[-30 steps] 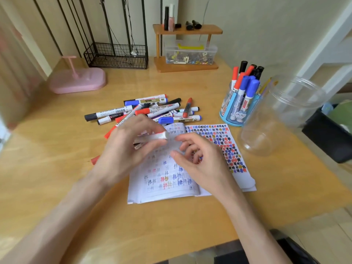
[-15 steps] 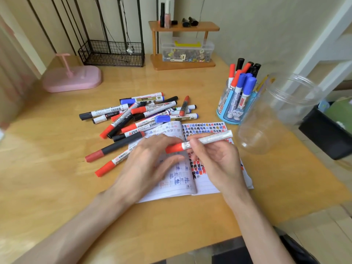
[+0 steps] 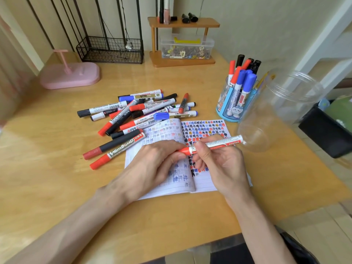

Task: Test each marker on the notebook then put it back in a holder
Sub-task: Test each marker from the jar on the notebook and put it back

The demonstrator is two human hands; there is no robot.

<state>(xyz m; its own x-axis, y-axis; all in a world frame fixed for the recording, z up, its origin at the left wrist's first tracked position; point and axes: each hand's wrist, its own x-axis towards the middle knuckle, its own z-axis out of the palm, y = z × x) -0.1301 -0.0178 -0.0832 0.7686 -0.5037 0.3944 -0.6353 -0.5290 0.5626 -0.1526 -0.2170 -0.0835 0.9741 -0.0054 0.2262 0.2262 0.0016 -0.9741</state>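
Head view: right hand (image 3: pixel 221 166) grips a red marker (image 3: pixel 217 144) above the open notebook (image 3: pixel 207 128) on the surface (image 3: pixel 57 178), left hand (image 3: pixel 152 164) pinching its red cap (image 3: pixel 185 150); cap seemingly on, though the grip hides the joint.

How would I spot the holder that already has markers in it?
On the wooden desk, look right of the open notebook. The holder stands there, upright markers with red, blue and black caps inside. Unlike the clear jar beside it, it is blue with a cartoon figure.
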